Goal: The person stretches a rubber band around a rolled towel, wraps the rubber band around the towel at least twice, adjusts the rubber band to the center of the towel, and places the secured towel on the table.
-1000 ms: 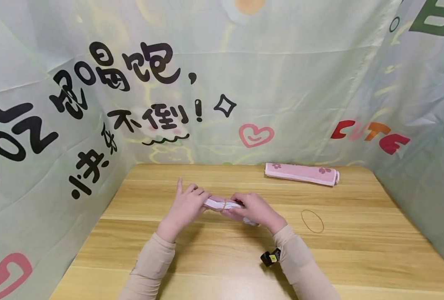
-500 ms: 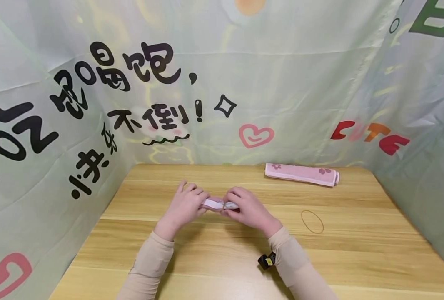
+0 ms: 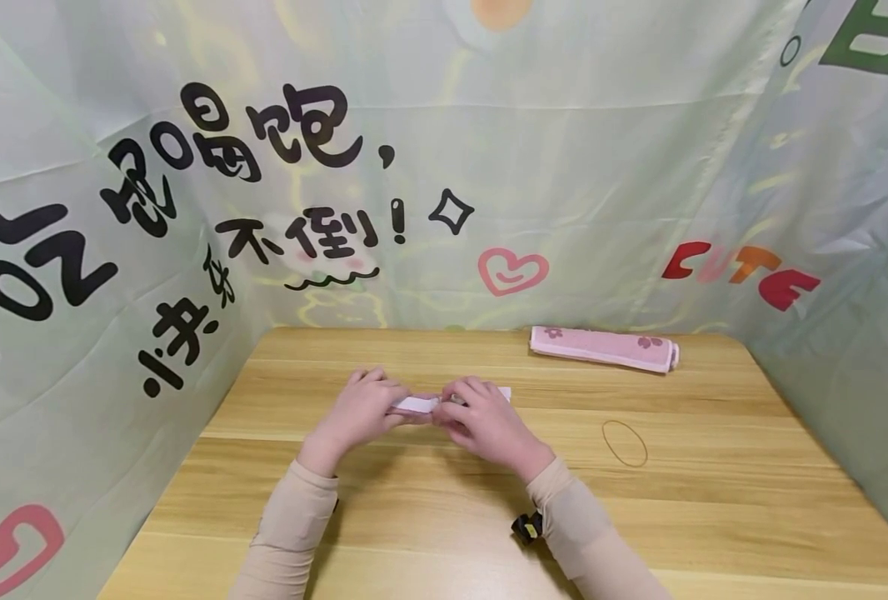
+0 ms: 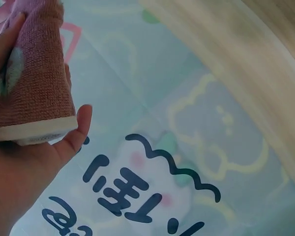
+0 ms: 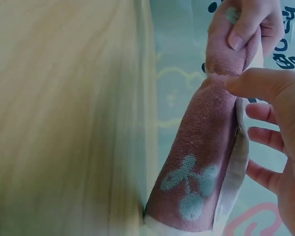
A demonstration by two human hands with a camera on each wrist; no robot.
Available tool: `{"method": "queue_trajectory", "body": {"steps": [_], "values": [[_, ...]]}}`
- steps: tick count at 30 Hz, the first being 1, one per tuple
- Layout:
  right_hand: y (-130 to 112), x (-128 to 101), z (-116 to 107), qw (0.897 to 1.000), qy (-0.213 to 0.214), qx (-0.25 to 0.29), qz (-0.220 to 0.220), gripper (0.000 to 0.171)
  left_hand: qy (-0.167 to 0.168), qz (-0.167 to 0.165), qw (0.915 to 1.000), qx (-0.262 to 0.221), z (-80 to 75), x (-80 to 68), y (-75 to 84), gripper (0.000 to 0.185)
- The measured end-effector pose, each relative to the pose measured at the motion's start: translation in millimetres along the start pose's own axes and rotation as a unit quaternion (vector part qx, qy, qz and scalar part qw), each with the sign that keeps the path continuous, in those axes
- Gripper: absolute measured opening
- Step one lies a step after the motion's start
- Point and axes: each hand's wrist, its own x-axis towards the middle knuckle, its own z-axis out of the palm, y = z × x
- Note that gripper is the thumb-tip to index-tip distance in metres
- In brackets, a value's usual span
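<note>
A rolled mauve towel point(image 3: 416, 405) with a white edge and pale flower marks is held between both hands over the table. My left hand point(image 3: 361, 410) grips its left part, thumb along the terry surface; in the left wrist view, that end of the towel point(image 4: 37, 83) lies against the palm. The right hand point(image 3: 491, 427) pinches the roll near its narrowed middle. From the right wrist, the towel point(image 5: 194, 142) looks cinched there and widens toward its right end. The rubber band around it is mostly hidden by my right fingers point(image 5: 258, 84).
A second rolled pink towel point(image 3: 601, 348) lies at the back right of the wooden table point(image 3: 429, 542). A loose rubber band point(image 3: 646, 454) rests to the right of my right hand. Printed cloth walls point(image 3: 601, 183) enclose the back and sides. A black wrist camera point(image 3: 526, 528) hangs under my right sleeve.
My right hand has moved left along the towel to its narrowed middle, covering the band. The towel's right end now shows beyond that hand. The left hand has shifted slightly left.
</note>
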Motion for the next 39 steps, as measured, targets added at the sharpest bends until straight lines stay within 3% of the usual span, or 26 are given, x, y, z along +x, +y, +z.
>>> {"method": "queue_trajectory", "body": {"steps": [10, 20, 26, 29, 39], "values": [[-1, -3, 10, 0.999, -0.026, -0.029, 0.010, 0.020, -0.059, 0.019, 0.9967, -0.053, -1.7, 1.2, 1.0, 0.017], [4, -5, 9, 0.999, -0.042, -0.018, 0.017, 0.021, -0.047, 0.028, 0.9953, -0.080, -3.9, 0.7, -0.1, 0.010], [7, -6, 2, 0.995, -0.064, 0.054, 0.049, 0.020, -0.053, 0.022, 0.9950, -0.082, -3.4, 0.7, -0.6, 0.011], [9, -5, -2, 0.993, -0.072, 0.080, 0.057, 0.025, -0.058, 0.015, 0.9942, -0.090, -4.0, 0.7, -0.1, 0.010], [13, -3, -8, 0.988, -0.090, 0.083, 0.094, 0.042, -0.065, 0.003, 0.9921, -0.107, -5.2, 1.5, -0.9, 0.007]]}}
